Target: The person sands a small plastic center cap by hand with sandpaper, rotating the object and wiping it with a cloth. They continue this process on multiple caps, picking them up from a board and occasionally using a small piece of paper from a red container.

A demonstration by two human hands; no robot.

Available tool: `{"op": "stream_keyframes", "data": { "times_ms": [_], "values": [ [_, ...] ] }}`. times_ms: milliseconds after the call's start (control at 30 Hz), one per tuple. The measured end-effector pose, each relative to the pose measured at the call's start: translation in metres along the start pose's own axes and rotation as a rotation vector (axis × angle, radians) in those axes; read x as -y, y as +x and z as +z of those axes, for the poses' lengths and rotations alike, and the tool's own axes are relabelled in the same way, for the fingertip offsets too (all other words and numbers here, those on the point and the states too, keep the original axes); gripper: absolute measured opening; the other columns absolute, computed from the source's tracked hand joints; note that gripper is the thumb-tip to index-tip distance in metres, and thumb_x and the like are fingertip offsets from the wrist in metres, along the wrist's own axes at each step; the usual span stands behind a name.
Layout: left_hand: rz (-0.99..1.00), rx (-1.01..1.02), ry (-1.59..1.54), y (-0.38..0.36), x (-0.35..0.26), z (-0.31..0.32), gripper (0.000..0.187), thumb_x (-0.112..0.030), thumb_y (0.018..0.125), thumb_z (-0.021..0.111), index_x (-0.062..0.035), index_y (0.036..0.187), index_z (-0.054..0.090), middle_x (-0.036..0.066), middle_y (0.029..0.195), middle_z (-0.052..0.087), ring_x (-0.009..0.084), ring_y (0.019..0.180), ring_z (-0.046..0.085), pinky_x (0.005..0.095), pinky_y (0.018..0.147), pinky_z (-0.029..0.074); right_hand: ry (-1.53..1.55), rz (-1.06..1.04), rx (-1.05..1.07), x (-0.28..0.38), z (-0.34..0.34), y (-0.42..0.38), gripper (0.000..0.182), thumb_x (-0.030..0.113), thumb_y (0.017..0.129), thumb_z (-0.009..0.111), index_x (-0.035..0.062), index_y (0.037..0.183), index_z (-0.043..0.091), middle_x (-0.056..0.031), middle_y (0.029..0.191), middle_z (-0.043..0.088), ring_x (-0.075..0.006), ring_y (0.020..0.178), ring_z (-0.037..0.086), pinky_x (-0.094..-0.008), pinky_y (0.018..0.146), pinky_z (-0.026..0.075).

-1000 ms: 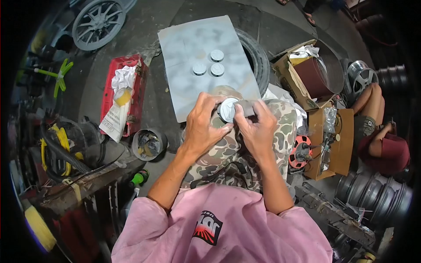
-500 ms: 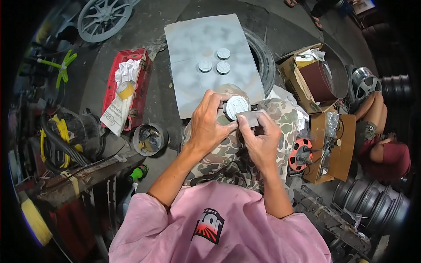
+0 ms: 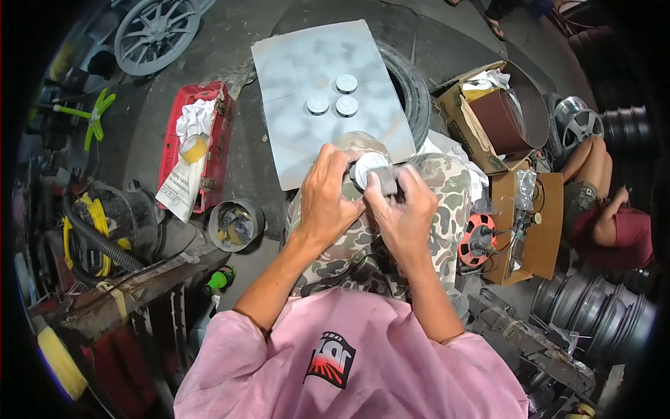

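Above my camouflage-covered knees, my left hand (image 3: 325,200) grips the rim of a round, light-grey wheel center cap (image 3: 366,163). My right hand (image 3: 406,208) pinches a folded grey piece of sandpaper (image 3: 388,181), which lies over the right part of the cap's face. Part of the cap is hidden behind the sandpaper and fingers. Just beyond my knees, three similar caps rest on a grey-dusted board: a far cap (image 3: 346,84), a left cap (image 3: 317,105) and a right cap (image 3: 347,107).
The board (image 3: 293,66) lies over a tire (image 3: 413,91). At left are a red crate (image 3: 218,150) with paper and tape, and a round tin (image 3: 237,225). To the right stand cardboard boxes (image 3: 548,230), a red cable reel (image 3: 478,241) and a seated person (image 3: 614,230).
My right hand has moved the sandpaper up and left, from the cap's lower edge onto its face. The view has shifted slightly. The seated person's arm has changed position.
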State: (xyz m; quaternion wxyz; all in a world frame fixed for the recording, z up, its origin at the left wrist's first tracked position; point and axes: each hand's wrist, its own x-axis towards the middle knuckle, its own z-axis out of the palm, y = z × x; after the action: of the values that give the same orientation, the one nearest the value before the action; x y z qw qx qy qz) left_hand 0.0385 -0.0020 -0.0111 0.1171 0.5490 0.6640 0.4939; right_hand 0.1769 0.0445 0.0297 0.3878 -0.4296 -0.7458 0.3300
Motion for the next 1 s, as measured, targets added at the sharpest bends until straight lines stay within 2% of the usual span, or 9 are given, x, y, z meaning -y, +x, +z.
{"op": "stream_keyframes", "data": {
  "times_ms": [100,200,267,400,467,567,667,833,1000],
  "values": [
    [0.001,-0.010,-0.003,-0.001,0.005,-0.001,0.049,-0.008,0.076,0.090,-0.0012,0.119,0.068,0.013,0.101,0.061,0.0309,0.085,0.067,0.0412,0.075,0.056,-0.024,0.004,-0.005,0.001,0.002,-0.003,0.015,0.005,0.090,0.082,-0.0031,0.095,0.071,-0.0117,0.081,0.064,-0.0237,0.063,0.061,-0.0372,0.060,0.050],
    [-0.006,0.003,-0.049,-0.004,0.004,0.002,0.056,-0.006,0.069,0.090,-0.0034,0.118,0.065,0.017,0.105,0.060,0.0404,0.093,0.066,0.0480,0.079,0.053,-0.023,0.034,-0.005,-0.001,-0.002,-0.009,0.015,0.006,0.090,0.082,-0.0026,0.093,0.070,-0.0121,0.078,0.063,-0.0247,0.061,0.058,-0.0367,0.059,0.048],
    [0.025,0.001,0.015,-0.003,0.004,0.001,0.052,-0.008,0.074,0.091,-0.0013,0.119,0.068,0.012,0.102,0.062,0.0273,0.086,0.067,0.0399,0.076,0.056,-0.044,0.008,-0.020,-0.004,0.001,0.001,0.016,0.007,0.090,0.083,-0.0026,0.093,0.071,-0.0127,0.077,0.062,-0.0249,0.060,0.058,-0.0370,0.059,0.048],
    [-0.097,0.070,-0.143,0.007,-0.002,-0.017,0.059,-0.008,0.071,0.093,-0.0030,0.125,0.070,0.008,0.104,0.061,0.0236,0.089,0.065,0.0363,0.079,0.055,-0.098,-0.057,-0.031,-0.010,-0.016,0.018,0.015,0.009,0.091,0.083,-0.0022,0.098,0.074,-0.0125,0.082,0.065,-0.0240,0.064,0.061,-0.0367,0.061,0.049],
    [-0.068,0.312,-0.201,0.020,0.007,-0.034,0.067,-0.008,0.069,0.093,-0.0065,0.132,0.073,0.006,0.105,0.059,0.0208,0.093,0.062,0.0333,0.082,0.052,-0.091,-0.015,0.061,-0.014,-0.035,0.022,0.014,0.008,0.092,0.083,-0.0011,0.102,0.077,-0.0119,0.087,0.068,-0.0234,0.068,0.063,-0.0360,0.063,0.050],
    [-0.032,0.434,-0.216,0.032,0.016,-0.045,0.072,-0.009,0.068,0.092,-0.0096,0.138,0.075,0.007,0.107,0.056,0.0224,0.099,0.060,0.0340,0.089,0.051,-0.023,-0.205,0.253,-0.020,-0.039,0.023,0.014,0.004,0.092,0.082,-0.0011,0.104,0.078,-0.0122,0.090,0.069,-0.0247,0.076,0.068,-0.0379,0.066,0.053],
    [-0.034,0.533,-0.221,0.039,0.020,-0.049,0.075,-0.010,0.067,0.090,-0.0101,0.140,0.075,0.008,0.109,0.055,0.0248,0.103,0.060,0.0353,0.093,0.051,-0.074,-0.295,0.223,-0.029,-0.033,0.019,0.016,0.002,0.091,0.081,-0.0010,0.106,0.078,-0.0130,0.090,0.066,-0.0275,0.077,0.069,-0.0395,0.068,0.054],
    [0.006,0.540,-0.228,0.039,0.022,-0.047,0.077,-0.009,0.065,0.090,-0.0101,0.140,0.075,0.008,0.109,0.053,0.0270,0.105,0.059,0.0361,0.097,0.051,-0.011,-0.262,0.228,-0.027,-0.022,0.020,0.017,0.001,0.090,0.080,-0.0003,0.107,0.077,-0.0145,0.091,0.064,-0.0308,0.078,0.068,-0.0412,0.069,0.054],
    [-0.026,0.562,-0.246,0.041,0.020,-0.048,0.078,-0.008,0.065,0.091,-0.0108,0.141,0.075,0.009,0.110,0.052,0.0274,0.107,0.059,0.0362,0.099,0.051,-0.029,-0.305,0.204,-0.035,-0.027,0.017,0.019,0.000,0.089,0.084,-0.0008,0.107,0.079,-0.0122,0.093,0.065,-0.0254,0.080,0.069,-0.0381,0.072,0.055]
  ]
}}
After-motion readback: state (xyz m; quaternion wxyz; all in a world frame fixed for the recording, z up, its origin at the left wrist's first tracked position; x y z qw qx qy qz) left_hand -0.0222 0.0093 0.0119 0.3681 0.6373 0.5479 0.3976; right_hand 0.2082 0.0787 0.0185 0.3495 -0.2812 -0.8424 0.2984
